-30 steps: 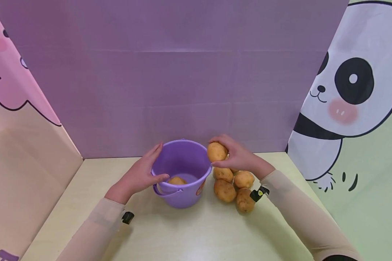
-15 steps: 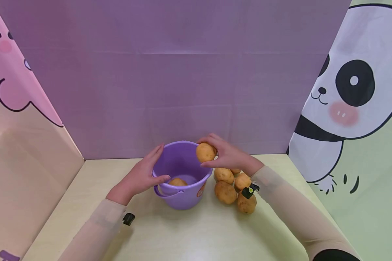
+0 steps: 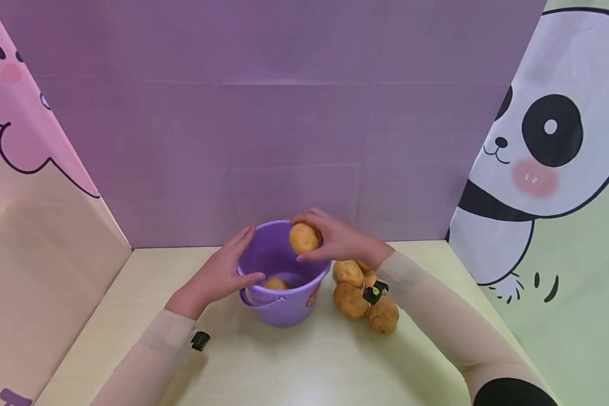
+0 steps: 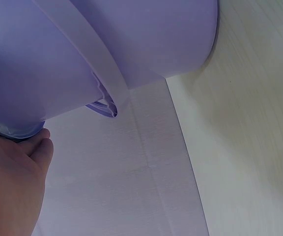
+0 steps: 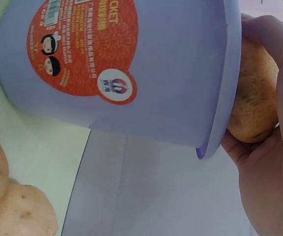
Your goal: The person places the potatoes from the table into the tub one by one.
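A purple plastic bucket (image 3: 286, 310) stands on the table, with one potato (image 3: 276, 283) visible at its bottom. My left hand (image 3: 215, 276) rests against the bucket's left rim, fingers straight and spread along it, thumb extended over the front edge. Over the bucket's mouth, towards its right side, my right hand (image 3: 337, 239) grips another potato (image 3: 304, 238) between thumb and fingers. The right wrist view has this potato (image 5: 253, 93) right at the bucket's rim, its far side hidden. Several more potatoes (image 3: 351, 300) lie grouped on the table right of the bucket, partly under my right wrist.
A purple panel (image 3: 284, 141) rises behind the light wooden table (image 3: 284, 372). Side walls close off left and right; the right one carries a panda picture (image 3: 548, 163). The bucket's handle (image 3: 264, 303) hangs down at its front left.
My right hand has moved left with its potato, from beside the bucket's right rim to over the opening. The left hand and the bucket have stayed in place.
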Demonstrator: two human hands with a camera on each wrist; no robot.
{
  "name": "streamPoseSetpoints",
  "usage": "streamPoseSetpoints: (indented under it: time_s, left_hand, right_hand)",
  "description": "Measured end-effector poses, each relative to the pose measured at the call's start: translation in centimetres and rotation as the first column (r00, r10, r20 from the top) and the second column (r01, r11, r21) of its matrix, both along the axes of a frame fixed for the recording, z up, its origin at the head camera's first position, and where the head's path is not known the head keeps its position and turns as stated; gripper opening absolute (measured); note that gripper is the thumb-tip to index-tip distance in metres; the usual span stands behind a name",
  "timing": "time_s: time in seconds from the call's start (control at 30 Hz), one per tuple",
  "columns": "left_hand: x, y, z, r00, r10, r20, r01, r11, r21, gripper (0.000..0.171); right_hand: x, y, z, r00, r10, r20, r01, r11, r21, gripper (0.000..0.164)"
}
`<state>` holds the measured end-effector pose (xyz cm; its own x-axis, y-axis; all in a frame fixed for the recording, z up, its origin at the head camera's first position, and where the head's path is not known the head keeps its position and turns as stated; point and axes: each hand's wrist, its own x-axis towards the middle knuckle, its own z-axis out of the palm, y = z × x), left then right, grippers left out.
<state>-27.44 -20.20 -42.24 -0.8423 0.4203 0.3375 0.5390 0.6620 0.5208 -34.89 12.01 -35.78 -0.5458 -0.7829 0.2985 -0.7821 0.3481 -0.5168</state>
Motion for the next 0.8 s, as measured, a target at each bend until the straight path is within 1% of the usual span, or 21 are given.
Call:
streamPoseSetpoints:
  time_s: [0.13,0.33,0.6,0.8]
  left_hand:
    - [0.1,0.0,0.0,1.000,0.000,0.007,0.000,1.000,0.005,0.112]
    - [0.2,0.1,0.2,1.000,0.002,0.010,-0.002,1.000,0.005,0.112]
    - [0.1,-0.1,0.1,1.000,-0.001,0.009,0.001,1.000,0.003,0.112]
    - [0.1,-0.1,0.1,1.000,0.005,0.018,-0.004,1.000,-0.006,0.114]
  right_hand:
    - [-0.1,-0.7,0.3,1.000,0.008,0.002,-0.008,1.000,0.022,0.076]
    - [-0.6,-1.9,0.4,0.998,0.050,-0.035,-0.048,0.997,0.056,0.077]
    - [-1.4,-3.4,0.6,0.995,0.079,-0.061,-0.073,0.993,0.090,0.079]
    - [-1.7,-4.3,0.7,0.994,0.090,-0.057,-0.083,0.990,0.110,0.079]
